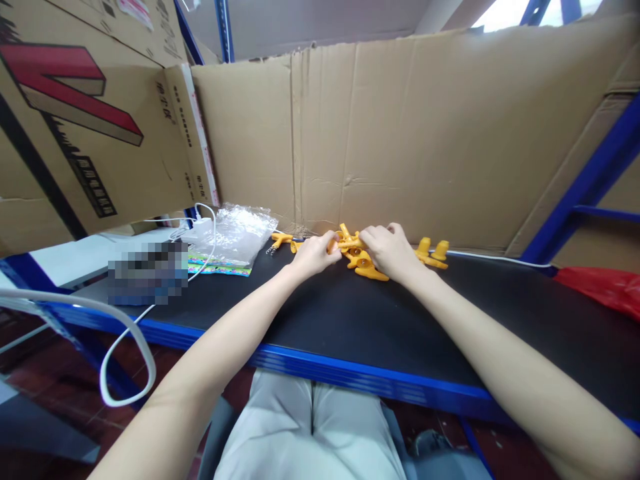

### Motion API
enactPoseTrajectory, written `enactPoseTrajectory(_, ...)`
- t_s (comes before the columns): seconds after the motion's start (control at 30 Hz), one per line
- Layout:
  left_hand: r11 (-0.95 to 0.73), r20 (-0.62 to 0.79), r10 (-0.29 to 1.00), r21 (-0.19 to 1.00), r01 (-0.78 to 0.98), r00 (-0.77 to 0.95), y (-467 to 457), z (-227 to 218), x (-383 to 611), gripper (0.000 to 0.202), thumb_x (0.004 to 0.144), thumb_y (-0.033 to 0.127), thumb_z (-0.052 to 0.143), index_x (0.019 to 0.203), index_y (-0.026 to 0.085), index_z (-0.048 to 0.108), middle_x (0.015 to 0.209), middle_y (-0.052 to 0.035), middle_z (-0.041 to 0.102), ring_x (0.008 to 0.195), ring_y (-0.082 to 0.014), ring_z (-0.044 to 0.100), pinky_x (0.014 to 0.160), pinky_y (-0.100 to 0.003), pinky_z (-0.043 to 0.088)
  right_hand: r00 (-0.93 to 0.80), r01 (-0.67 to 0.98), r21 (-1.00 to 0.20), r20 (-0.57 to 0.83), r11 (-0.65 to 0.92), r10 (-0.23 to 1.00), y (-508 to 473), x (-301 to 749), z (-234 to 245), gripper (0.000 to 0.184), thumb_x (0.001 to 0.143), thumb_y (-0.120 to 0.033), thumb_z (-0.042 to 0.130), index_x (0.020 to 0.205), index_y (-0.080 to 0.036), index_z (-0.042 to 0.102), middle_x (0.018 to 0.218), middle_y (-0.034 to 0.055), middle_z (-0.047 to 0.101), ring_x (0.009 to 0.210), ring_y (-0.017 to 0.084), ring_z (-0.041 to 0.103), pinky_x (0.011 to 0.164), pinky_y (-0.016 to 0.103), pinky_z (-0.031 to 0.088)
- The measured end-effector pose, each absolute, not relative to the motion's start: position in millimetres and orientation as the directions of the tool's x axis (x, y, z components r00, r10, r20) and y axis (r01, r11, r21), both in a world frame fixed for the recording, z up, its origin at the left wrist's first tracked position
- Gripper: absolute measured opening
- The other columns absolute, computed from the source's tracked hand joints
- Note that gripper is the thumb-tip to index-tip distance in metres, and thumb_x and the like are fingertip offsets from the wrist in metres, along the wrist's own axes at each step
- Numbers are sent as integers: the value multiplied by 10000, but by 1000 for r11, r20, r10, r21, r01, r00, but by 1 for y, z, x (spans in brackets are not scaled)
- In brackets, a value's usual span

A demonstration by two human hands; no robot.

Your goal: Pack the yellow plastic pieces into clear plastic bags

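My left hand (316, 255) is closed, its thumb and fingers pinching one end of a yellow plastic piece (350, 243). Bent over the other end of that piece are the fingers of my right hand (387, 248); its exact shape is partly hidden. Just below and behind it lie several more yellow plastic parts (373, 268), some with round hollow openings. Left of my left hand rests a yellow T-shaped corkscrew handle (281, 238) with a metal spiral. Beyond my right hand, yellow parts with upright capped ends (440, 250) lie on the black bench top (340, 313).
Clear plastic bags (237, 230) lie on colourful packets (225, 269) at the left, near a blurred-out object (147, 273) and a white cable (150, 373). Cardboard (425, 147) walls the back. A large box (100, 120) stands upper left, red plastic (605, 287) at right.
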State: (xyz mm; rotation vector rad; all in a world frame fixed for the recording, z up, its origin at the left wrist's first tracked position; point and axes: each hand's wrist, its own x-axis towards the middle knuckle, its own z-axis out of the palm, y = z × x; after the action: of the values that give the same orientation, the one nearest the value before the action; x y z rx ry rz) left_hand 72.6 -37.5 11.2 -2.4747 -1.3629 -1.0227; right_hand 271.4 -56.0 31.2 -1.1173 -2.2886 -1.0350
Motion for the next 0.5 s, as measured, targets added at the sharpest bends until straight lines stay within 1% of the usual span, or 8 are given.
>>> enactPoseTrajectory(0.1,-574,624,703,217,789,341,-37,12,71,277,759,303,566,1017,205,584,686,0,647,631,-149,597,607,-230,409,-621,782,448,609,432,493,-54,272,29,204,866,-137,352,974,-143,525,861,109,619,798,215,515,774,343,258)
enactPoseTrajectory(0.23,-554,616,697,138,821,367,-38,14,65,283,760,319,555,1022,222,591,706,-4,652,650,-160,608,593,-229,394,-644,759,381,557,527,525,-50,274,23,278,913,-296,353,1070,-134,517,976,132,629,865,232,539,744,328,280)
enactPoseTrajectory(0.3,-528,599,706,91,845,377,-38,15,62,296,773,348,546,1042,232,587,740,-12,663,681,-174,621,602,-235,397,-647,759,374,527,533,552,-50,273,21,283,926,-298,332,1059,-142,528,988,121,633,869,228,544,739,327,279)
enactPoseTrajectory(0.37,-507,581,716,51,861,387,-38,17,60,314,781,365,546,1067,240,582,788,-22,675,720,-185,632,622,-242,405,-646,762,386,510,519,569,-52,271,22,264,923,-281,337,1017,-144,542,956,113,635,855,225,543,736,328,276)
enactPoseTrajectory(0.5,-495,582,705,-6,869,406,-36,20,58,339,801,352,539,1116,232,569,854,-41,687,770,-192,642,662,-252,417,-632,774,424,538,470,557,-58,265,28,211,898,-258,388,960,-138,550,902,120,615,835,229,524,735,330,277)
